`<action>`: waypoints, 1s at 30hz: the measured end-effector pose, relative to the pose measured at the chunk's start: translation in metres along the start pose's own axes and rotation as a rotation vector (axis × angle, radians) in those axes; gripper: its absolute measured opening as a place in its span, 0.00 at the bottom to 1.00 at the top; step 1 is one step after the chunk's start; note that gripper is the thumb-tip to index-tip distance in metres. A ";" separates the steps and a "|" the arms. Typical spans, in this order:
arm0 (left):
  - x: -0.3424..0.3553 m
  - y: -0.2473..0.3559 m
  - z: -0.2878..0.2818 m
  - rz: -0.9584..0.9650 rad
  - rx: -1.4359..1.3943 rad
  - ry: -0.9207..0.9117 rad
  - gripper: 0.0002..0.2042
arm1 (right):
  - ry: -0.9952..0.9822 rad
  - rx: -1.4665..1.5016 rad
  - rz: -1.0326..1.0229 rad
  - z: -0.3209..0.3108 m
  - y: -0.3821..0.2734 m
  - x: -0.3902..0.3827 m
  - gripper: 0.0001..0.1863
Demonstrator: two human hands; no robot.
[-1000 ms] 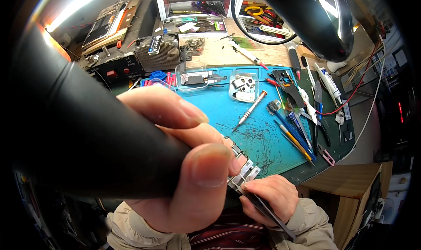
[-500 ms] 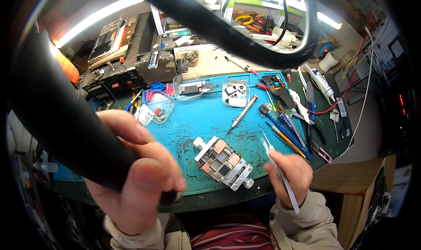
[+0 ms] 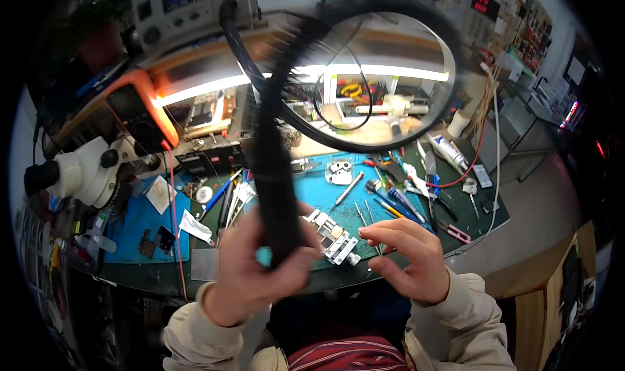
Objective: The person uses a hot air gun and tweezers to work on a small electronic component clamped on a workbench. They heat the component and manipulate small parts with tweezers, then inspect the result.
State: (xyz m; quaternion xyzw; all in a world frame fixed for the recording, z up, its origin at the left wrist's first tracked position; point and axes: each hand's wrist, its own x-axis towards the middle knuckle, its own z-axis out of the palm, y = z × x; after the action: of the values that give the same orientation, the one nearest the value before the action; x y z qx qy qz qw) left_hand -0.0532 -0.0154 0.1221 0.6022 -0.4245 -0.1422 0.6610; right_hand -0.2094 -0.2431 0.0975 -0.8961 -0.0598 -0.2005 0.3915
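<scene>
My left hand (image 3: 244, 276) is wrapped round the black handle of a hot air gun (image 3: 277, 201), held upright above the mat and blurred by motion. Its black hose (image 3: 384, 143) makes a large loop in front of me. Partly behind that hand, a metal clamp holder (image 3: 340, 248) with a circuit board in it lies on the blue mat (image 3: 312, 198). My right hand (image 3: 413, 260) is open, fingers apart, just right of the holder. Metal tweezers (image 3: 366, 218) lie on the mat beside its fingertips, partly hidden by them.
A hot air station (image 3: 195, 13) with a lit display stands at the back left. On the left are an orange multimeter (image 3: 140, 110) and a white microscope (image 3: 81, 169). A screwdriver (image 3: 348, 190), a parts box (image 3: 340, 172), brushes (image 3: 403, 205) and pink-handled snips (image 3: 456, 234) lie farther right.
The tweezers have left my right hand and lie on the mat; that hand has opened. My left hand has moved right with the hot air gun, now upright. The view has tilted up.
</scene>
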 end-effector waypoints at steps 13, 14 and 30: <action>0.011 0.059 0.032 0.638 0.962 0.195 0.37 | 0.829 0.430 -0.219 -0.026 -0.056 0.090 0.17; 0.004 0.054 0.022 0.665 0.894 0.255 0.34 | 0.904 0.523 -0.210 -0.048 -0.061 0.112 0.10; -0.014 -0.128 -0.072 0.469 0.703 0.218 0.28 | 0.806 -0.762 0.105 -0.247 -0.036 0.511 0.39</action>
State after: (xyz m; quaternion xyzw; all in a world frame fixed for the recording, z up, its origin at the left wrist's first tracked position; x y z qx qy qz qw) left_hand 0.0324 0.0128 0.0055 0.6894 -0.5002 0.2296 0.4710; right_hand 0.1699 -0.4230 0.4812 -0.8284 0.2161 -0.5151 0.0410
